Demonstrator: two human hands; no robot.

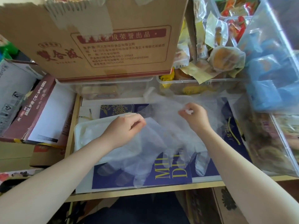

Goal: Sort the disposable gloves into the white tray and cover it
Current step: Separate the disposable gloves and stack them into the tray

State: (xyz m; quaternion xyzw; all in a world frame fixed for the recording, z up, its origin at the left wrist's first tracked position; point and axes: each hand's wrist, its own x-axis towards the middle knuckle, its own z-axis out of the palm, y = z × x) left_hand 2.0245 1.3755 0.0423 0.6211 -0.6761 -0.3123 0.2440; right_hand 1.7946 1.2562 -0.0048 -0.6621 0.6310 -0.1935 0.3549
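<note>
Gloves [163,143]: thin, clear plastic, spread in a loose overlapping layer across the middle of the table [145,190], their fingers pointing toward the person over a dark blue printed sheet [161,180]. Left hand [127,126] pinched the upper edge of the glove film between thumb and curled fingers, just above the right end of the white tray [84,135]. Right hand [196,116] was clenched on the same film further right, a small white bit showing at its fingertips; what that bit was could not be told. White tray lay on the table's left part, partly under the left forearm and the gloves. Cardboard box [103,44] with red print stood behind on clear plastic bins [194,84]. Blue packets [268,75] were stacked in a clear container at right.
</note>
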